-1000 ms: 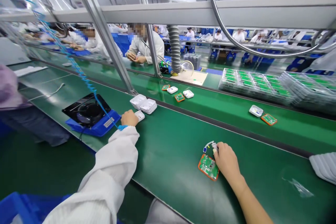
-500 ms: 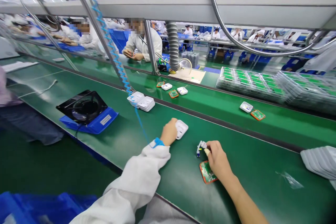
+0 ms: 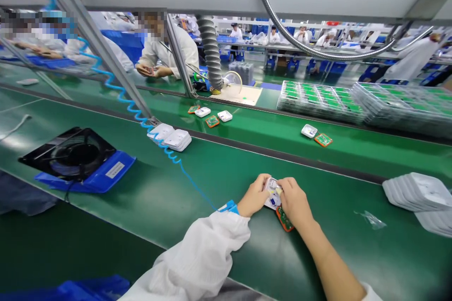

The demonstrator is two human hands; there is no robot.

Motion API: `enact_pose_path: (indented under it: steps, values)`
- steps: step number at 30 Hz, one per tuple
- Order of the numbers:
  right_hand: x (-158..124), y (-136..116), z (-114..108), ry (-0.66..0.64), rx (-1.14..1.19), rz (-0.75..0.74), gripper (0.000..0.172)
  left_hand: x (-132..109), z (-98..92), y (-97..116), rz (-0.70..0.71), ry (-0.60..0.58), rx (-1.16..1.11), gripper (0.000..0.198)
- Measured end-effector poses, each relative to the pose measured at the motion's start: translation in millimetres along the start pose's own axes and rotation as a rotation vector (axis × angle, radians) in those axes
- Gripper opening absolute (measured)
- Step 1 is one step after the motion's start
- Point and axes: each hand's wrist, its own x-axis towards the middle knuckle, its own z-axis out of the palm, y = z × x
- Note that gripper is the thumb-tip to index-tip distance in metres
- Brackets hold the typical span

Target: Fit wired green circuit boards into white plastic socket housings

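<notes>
My left hand (image 3: 253,196) grips a small white plastic casing (image 3: 271,197) just above the green belt. My right hand (image 3: 294,202) meets it from the right and pinches a small wired component (image 3: 276,189) against the casing. Under my right hand lies a green circuit board with an orange rim (image 3: 283,219), mostly hidden. A blue coiled cord (image 3: 148,124) runs from the blue strap (image 3: 229,206) on my left wrist up to the frame.
A stack of white casings (image 3: 171,137) sits by the slanted post. A black fan on a blue base (image 3: 76,157) stands at left. More casings and boards (image 3: 212,117) lie on the far belt, trays of boards (image 3: 318,99) beyond. White tray stacks (image 3: 413,191) are right. People work opposite.
My left hand carried the white casing from the stack at left to the middle. My right hand lifted the wired component off the belt and brought it onto the casing. The view shifted right.
</notes>
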Motion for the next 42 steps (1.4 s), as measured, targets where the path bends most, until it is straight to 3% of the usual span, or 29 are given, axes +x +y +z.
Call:
enact_pose_path:
  steps: [4, 6, 11, 17, 20, 27, 42]
  values:
    - [0, -3, -1, 0.035, 0.096, -0.067, 0.017, -2, -3.3, 7, -0.001, 0.058, 0.005, 0.023]
    - [1, -2, -2, 0.065, 0.161, -0.014, 0.015, -4, -3.3, 11, 0.005, 0.070, -0.011, 0.019]
    - [2, -1, -5, -0.136, 0.377, 0.138, 0.014, -10, -0.3, 16, 0.057, 0.067, 0.009, 0.017]
    - [-1, -11, -2, 0.108, 0.133, 0.001, 0.015, -7, -2.2, 9, -0.030, 0.220, 0.056, 0.015]
    - [-1, -18, 5, 0.017, 0.067, -0.081, 0.011, -6, -2.5, 6, -0.056, 0.221, 0.041, 0.015]
    - [-3, -16, 16, -0.099, -0.064, -0.050, 0.011, -9, -0.3, 11, -0.083, 0.177, 0.049, 0.021]
    - [-2, -7, 17, -0.022, 0.036, -0.061, 0.013, -12, -3.3, 14, -0.058, 0.163, 0.110, 0.029]
